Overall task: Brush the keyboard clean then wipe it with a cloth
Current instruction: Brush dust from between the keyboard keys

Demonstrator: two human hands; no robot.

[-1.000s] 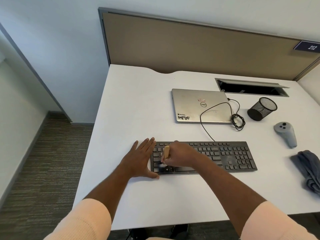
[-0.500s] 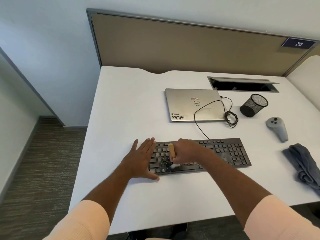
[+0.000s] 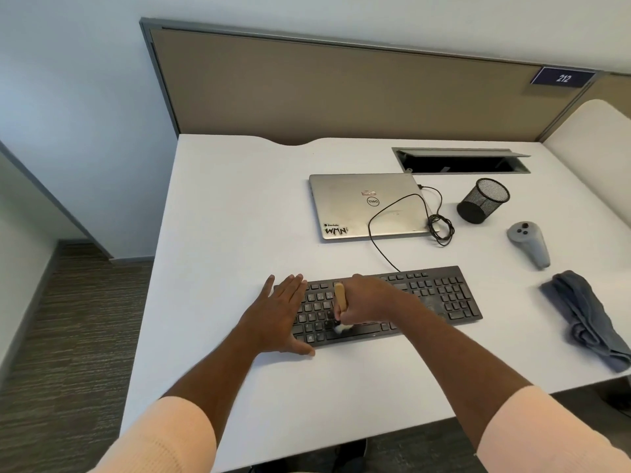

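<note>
Gripping one brush (image 3: pixel 339 297), right hand (image 3: pixel 370 300); left hand (image 3: pixel 276 319) on one keyboard (image 3: pixel 430 295); one cloth (image 3: pixel 587 319).

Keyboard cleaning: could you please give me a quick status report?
Left hand flat on keyboard, left end. Right hand grips brush, bristles on lower-left keys. Cloth lies apart, right; nothing blocking.

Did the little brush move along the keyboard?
Yes. The brush has slid a little rightward along the keyboard, away from its left end, where the left hand rests.
</note>
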